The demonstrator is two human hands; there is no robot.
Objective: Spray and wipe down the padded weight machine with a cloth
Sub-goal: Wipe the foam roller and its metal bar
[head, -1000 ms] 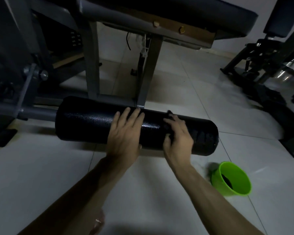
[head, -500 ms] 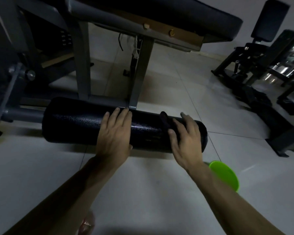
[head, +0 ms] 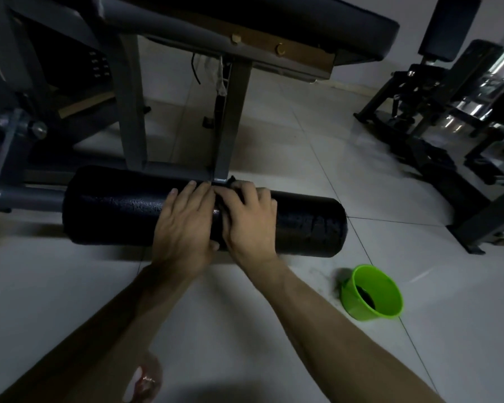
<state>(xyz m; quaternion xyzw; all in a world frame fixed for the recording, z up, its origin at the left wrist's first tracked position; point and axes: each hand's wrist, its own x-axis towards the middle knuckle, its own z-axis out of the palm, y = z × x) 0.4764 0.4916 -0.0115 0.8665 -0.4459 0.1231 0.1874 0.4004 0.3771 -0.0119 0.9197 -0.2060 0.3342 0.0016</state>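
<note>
Padded roller (head: 114, 207) is mounted low on the machine, crosswise on a grey steel axle (head: 26, 196). It is set just in front of the frame leg (head: 234, 112), below the bench pad (head: 303, 18) and close over the tiled floor (head: 70, 286). Left hand (head: 184, 225) is laid flat on the roller's top with fingers straight and nothing held, so it is used as a brace. Right hand (head: 250, 222) is set touching beside it, with fingers bent down over a dark cloth (head: 231, 180), which is pinned against the pad. Only a scrap of cloth is seen past the fingertips, and in this dim light, black on black, its full extent cannot be told. Handling judgement: foam under a textured vinyl skin is expected, so springy give under pressure, grippy when dry, slicker once wetted. Nothing fragile is involved, though marks are shown on the skin near the right end and lighter rubbing is advised there. The roller is judged free to spin on the axle, so it should be steadied from the top by the flat hand while the cloth is dragged round the circumference. No lifting is needed, since the weight is borne by the frame. The cloth is limp and light, and is best bunched under the fingers so it is not shed mid-stroke. A green cup (head: 371, 295) is stood on the floor near the roller's right end, apart from it. No spray bottle is seen.
</note>
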